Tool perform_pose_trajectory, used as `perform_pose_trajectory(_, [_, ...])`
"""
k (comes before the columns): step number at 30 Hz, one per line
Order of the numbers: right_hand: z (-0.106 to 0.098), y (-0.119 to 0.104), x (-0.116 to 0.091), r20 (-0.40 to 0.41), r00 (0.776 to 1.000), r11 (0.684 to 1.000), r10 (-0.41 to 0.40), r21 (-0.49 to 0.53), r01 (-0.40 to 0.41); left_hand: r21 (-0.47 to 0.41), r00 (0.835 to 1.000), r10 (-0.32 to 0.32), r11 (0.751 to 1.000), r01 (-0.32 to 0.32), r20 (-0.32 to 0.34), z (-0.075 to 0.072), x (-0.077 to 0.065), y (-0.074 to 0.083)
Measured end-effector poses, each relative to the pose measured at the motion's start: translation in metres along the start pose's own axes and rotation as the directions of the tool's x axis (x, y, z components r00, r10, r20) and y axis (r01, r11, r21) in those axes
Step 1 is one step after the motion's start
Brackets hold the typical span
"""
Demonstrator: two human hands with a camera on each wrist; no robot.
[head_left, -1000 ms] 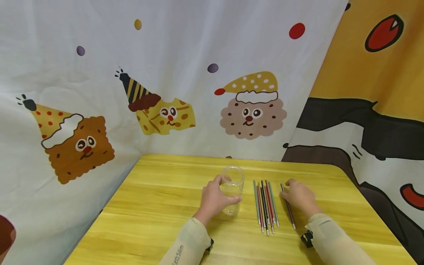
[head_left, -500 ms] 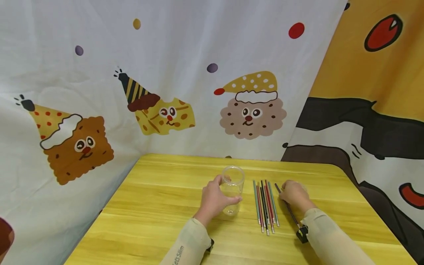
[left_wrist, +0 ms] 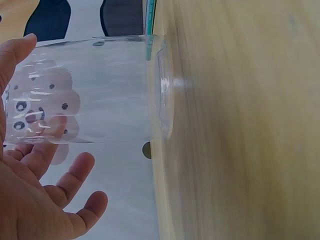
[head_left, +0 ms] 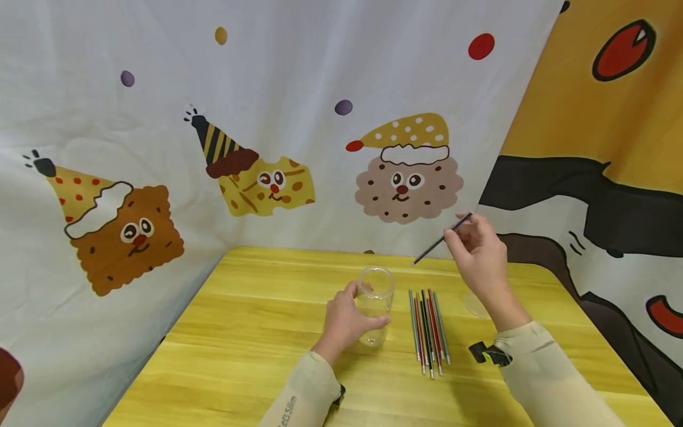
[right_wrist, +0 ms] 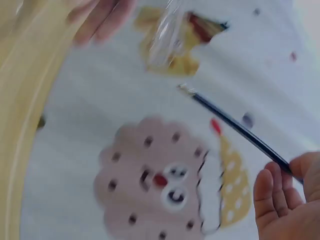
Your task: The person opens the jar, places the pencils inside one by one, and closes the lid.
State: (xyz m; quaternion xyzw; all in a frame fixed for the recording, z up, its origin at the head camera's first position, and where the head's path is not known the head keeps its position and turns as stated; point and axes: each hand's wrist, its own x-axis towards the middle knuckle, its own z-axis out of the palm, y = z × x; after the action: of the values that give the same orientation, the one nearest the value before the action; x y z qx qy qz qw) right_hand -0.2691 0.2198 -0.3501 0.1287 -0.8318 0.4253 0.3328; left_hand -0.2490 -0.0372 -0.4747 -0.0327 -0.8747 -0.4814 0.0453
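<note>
My left hand (head_left: 347,323) holds a clear, see-through cup (head_left: 374,296) that stands upright on the table, thumb on its near side and fingers behind. The left wrist view shows the cup (left_wrist: 105,90) with nothing inside it. Raised above the table to the right, my right hand (head_left: 482,261) pinches a dark pencil (head_left: 440,240) between thumb and fingers. This pencil (right_wrist: 240,129) slants, its silvery eraser end pointing down toward the cup. Between the hands, several pencils (head_left: 428,332) in teal, red and black lie side by side on the table.
A clear round lid-like disc (head_left: 476,305) lies on the yellow wooden table (head_left: 256,332), right of the pencils. A printed cloth (head_left: 299,77) with cartoon biscuits hangs behind the table's far edge.
My right hand has picked up the dark pencil from the table, lifted it and tilted it so its eraser end faces the cup. The left hand and cup have stayed put.
</note>
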Motion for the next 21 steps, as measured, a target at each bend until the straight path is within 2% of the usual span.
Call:
perform_pose_trajectory(2, [0.003, -0.022, -0.002, -0.063, 0.998, 0.983, -0.025, 0.181, 0.036, 0.0, 1.0, 0.006, 1.0, -0.006, 0.001, 0.0, 0.0, 0.0])
perform_pose_trajectory(4, [0.009, -0.037, -0.006, -0.079, 0.997, 0.945, -0.015, 0.324, 0.04, -0.003, 1.0, 0.011, 1.0, -0.011, 0.0, 0.0, 0.001, 0.001])
perform_pose_trajectory(6, [0.016, -0.044, -0.01, -0.063, 0.997, 0.933, -0.035, 0.356, 0.055, -0.007, 1.0, 0.013, 1.0, -0.013, 0.0, -0.001, 0.001, 0.001])
perform_pose_trajectory(9, [0.03, -0.041, -0.019, -0.014, 0.994, 0.956, -0.108, 0.275, 0.107, -0.003, 1.0, 0.014, 1.0, -0.014, 0.001, -0.001, 0.001, 0.0])
perform_pose_trajectory(11, [0.041, -0.036, -0.026, 0.03, 0.982, 0.967, -0.186, 0.185, 0.178, 0.004, 1.0, 0.015, 1.0, -0.015, 0.004, 0.0, 0.001, -0.001])
perform_pose_trajectory(15, [0.059, -0.027, -0.039, 0.097, 0.949, 0.952, -0.299, 0.09, 0.291, 0.023, 0.999, 0.036, 0.999, -0.036, 0.009, -0.001, 0.001, -0.002])
perform_pose_trajectory(18, [0.068, -0.022, -0.047, 0.149, 0.93, 0.942, -0.335, 0.049, 0.332, 0.025, 0.998, 0.053, 0.998, -0.053, 0.016, -0.001, 0.0, -0.003])
perform_pose_trajectory(21, [0.073, -0.019, -0.052, 0.2, 0.92, 0.94, -0.338, 0.023, 0.341, 0.022, 0.998, 0.057, 0.998, -0.058, 0.018, -0.001, 0.0, -0.003])
